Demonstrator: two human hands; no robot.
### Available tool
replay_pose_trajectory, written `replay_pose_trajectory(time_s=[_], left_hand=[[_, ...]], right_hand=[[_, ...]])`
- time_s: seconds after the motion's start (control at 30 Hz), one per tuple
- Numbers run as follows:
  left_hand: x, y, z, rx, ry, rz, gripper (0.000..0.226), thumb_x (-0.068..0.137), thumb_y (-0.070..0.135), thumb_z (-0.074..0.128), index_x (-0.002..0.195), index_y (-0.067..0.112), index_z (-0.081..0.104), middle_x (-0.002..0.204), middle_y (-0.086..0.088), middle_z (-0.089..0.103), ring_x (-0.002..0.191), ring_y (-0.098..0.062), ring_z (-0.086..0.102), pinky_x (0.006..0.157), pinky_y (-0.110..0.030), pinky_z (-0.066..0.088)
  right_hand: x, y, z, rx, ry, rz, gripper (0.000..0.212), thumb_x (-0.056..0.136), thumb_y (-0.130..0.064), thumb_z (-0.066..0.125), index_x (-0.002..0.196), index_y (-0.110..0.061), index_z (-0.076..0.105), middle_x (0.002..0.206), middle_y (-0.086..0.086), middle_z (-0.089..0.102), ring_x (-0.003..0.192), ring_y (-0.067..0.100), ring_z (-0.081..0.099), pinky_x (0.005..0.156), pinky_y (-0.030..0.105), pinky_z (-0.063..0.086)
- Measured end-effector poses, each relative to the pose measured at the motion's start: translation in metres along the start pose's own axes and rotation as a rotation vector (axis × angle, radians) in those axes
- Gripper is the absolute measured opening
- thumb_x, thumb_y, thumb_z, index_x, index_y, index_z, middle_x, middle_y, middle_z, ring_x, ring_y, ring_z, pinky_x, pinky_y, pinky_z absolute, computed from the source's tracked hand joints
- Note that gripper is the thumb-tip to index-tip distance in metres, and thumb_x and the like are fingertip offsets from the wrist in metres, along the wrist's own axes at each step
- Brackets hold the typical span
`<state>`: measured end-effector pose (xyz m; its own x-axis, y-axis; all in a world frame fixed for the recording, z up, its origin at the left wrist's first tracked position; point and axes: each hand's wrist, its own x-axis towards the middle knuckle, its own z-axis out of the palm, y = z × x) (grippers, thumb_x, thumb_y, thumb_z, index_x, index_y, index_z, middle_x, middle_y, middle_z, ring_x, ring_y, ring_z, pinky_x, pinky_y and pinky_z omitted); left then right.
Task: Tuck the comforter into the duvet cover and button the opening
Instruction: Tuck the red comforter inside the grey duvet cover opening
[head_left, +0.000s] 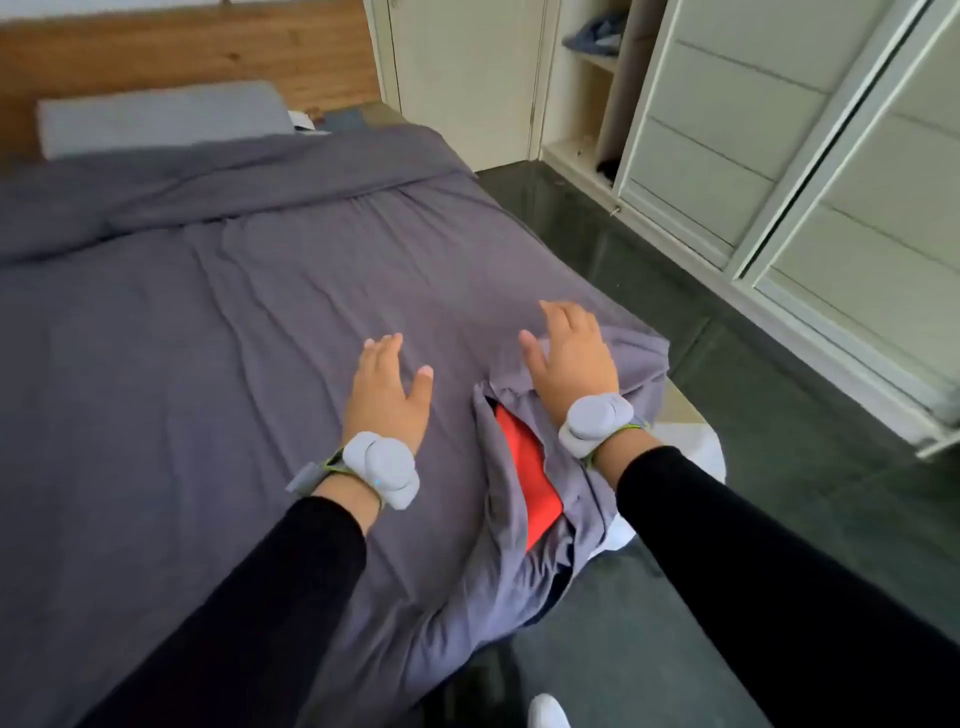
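A grey duvet cover lies spread over the bed, creased across its middle. At its near right corner the opening gapes, and a strip of red comforter shows through the slit. My left hand lies flat on the cover with fingers straight, just left of the opening. My right hand rests palm down on the bunched flap at the corner, fingers spread. No buttons are visible. Both wrists carry grey tracker bands.
A grey pillow sits at the wooden headboard. Dark tiled floor runs along the bed's right side. White sliding wardrobe doors stand at the right, with open shelves behind. A white foot shows at the bottom.
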<state>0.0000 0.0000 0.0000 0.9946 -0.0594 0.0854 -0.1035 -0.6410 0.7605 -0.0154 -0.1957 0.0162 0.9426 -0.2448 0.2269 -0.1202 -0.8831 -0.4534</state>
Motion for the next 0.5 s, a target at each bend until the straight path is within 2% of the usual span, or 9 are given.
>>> replay_pose_trajectory(time_s=[0.2, 0.27, 0.37, 0.5], left_hand=[[-0.018, -0.1, 0.139, -0.054, -0.112, -0.097, 0.055, 0.094, 0.03, 0.048, 0.145, 0.017, 0.032, 0.155, -0.007, 0.028, 0.147, -0.015, 0.015, 0.114, -0.026, 0.015], [-0.013, -0.127, 0.187, -0.089, -0.122, -0.111, 0.054, 0.093, 0.03, 0.049, 0.143, 0.018, 0.035, 0.153, -0.008, 0.034, 0.145, -0.018, 0.024, 0.113, -0.028, 0.02], [-0.016, -0.151, 0.248, -0.15, -0.128, -0.103, 0.051, 0.092, 0.027, 0.052, 0.14, 0.015, 0.041, 0.144, -0.008, 0.046, 0.134, -0.021, 0.041, 0.107, -0.025, 0.029], [-0.022, -0.165, 0.299, -0.185, -0.106, -0.084, 0.06, 0.086, 0.036, 0.06, 0.138, 0.012, 0.043, 0.14, -0.008, 0.05, 0.131, -0.022, 0.044, 0.107, -0.027, 0.033]], right_hand=[[-0.024, 0.104, 0.139, -0.07, -0.071, 0.1, 0.048, 0.094, -0.032, 0.049, 0.133, -0.005, 0.046, 0.136, 0.013, 0.048, 0.126, 0.032, 0.04, 0.103, 0.039, 0.036], [-0.025, 0.135, 0.185, -0.097, -0.075, 0.098, 0.051, 0.093, -0.034, 0.049, 0.136, -0.006, 0.043, 0.138, 0.012, 0.047, 0.127, 0.031, 0.039, 0.104, 0.038, 0.036], [-0.03, 0.174, 0.239, -0.171, -0.119, 0.089, 0.057, 0.093, -0.038, 0.047, 0.14, -0.007, 0.037, 0.142, 0.01, 0.043, 0.131, 0.027, 0.035, 0.106, 0.035, 0.033], [-0.034, 0.206, 0.281, -0.175, -0.088, 0.07, 0.055, 0.091, -0.04, 0.049, 0.136, -0.008, 0.043, 0.139, 0.009, 0.045, 0.129, 0.027, 0.037, 0.104, 0.037, 0.036]])
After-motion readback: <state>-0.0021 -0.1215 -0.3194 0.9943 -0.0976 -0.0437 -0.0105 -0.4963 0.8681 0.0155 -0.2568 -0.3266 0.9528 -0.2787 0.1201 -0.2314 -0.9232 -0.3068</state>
